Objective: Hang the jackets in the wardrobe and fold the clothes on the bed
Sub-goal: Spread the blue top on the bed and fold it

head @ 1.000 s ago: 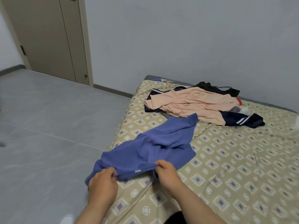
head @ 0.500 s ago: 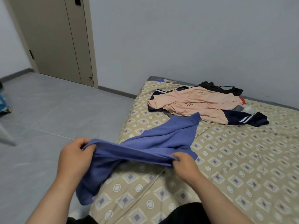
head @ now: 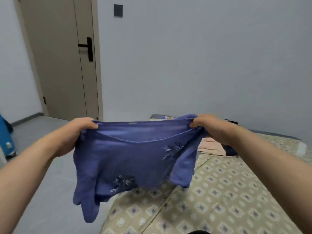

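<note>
Left hand (head: 76, 132) and right hand (head: 213, 128) each grip a shoulder of the purple embroidered knit top (head: 128, 159), stretched mid-frame above the patterned bed (head: 228, 191).

Wall: a plain pale grey wall (head: 202, 56) fills the upper right of the frame, in soft even light.
Door: a closed beige door (head: 55, 65) at upper left, with a black lever handle (head: 88, 48).
Switch: a dark square plate (head: 118, 10) on the wall, just right of the door frame.
Floor: grey tiled floor (head: 50, 191) at lower left, with grey skirting (head: 27, 117) along the left wall.
Bed: the bed (head: 228, 191) at lower right has a beige cover with diamonds and circles.
Left edge: a blue object (head: 5, 137), cut off by the frame.
</note>
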`<state>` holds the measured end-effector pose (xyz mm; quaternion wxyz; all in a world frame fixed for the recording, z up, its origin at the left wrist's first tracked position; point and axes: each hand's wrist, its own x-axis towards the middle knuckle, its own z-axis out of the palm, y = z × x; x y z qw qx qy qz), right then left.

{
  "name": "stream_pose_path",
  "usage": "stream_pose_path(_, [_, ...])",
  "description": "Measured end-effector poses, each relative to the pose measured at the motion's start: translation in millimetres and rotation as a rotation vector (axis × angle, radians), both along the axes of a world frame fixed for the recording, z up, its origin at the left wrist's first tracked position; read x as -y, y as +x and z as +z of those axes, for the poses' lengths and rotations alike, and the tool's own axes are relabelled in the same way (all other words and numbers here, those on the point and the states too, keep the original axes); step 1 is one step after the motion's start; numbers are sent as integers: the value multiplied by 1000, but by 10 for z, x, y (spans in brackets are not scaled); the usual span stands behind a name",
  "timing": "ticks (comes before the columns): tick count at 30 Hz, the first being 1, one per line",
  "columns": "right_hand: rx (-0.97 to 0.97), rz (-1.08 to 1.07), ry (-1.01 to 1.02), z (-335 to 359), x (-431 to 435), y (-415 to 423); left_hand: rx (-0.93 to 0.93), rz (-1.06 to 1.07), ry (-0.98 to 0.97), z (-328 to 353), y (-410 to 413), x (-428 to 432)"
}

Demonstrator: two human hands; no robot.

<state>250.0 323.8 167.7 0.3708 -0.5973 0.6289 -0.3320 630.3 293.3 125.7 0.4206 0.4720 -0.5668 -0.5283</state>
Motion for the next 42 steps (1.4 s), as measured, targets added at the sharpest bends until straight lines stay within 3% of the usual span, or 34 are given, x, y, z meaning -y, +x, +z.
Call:
stream_pose_path(4, [23,199,-69,556,-110,-62,136,-149,-76,551,75,-26])
stream_pose_path(10, [-449,119,-302,1158,-361,-242,422,-296,-114,1119,360,-7])
stream_pose_path(14, [-534,-71,-573,1494,-418,-311,589,-30,-393,1489,256,-1])
stream_pose_path(19, [-673,-238,-837,1968,-478,-346,558,357,-676,2063,-70,-10])
stream_pose_path(21, [-570,-253,-874,2113,-519,-384,522,476,-813,2307,-172,-56])
stream_pose_path(25, [96,-218,-773,2319,-670,-463,335,472,-874,2662,-306,-150])
stream_pose_path(27, [241,-162,-695,2419,-760,-533,263,449,-829,2780,-355,-186])
stream_pose_path(32, [167,-108,-603,2561,-894,-702,244,337,-719,2981,-417,-283])
stream_pose_path(37, [232,-152,-701,2639,-997,-780,334,328,-756,3088,-421,-359])
stream_pose_path(42, [57,-55,-613,2685,-1145,-896,314,140,-699,3173,-411,-568])
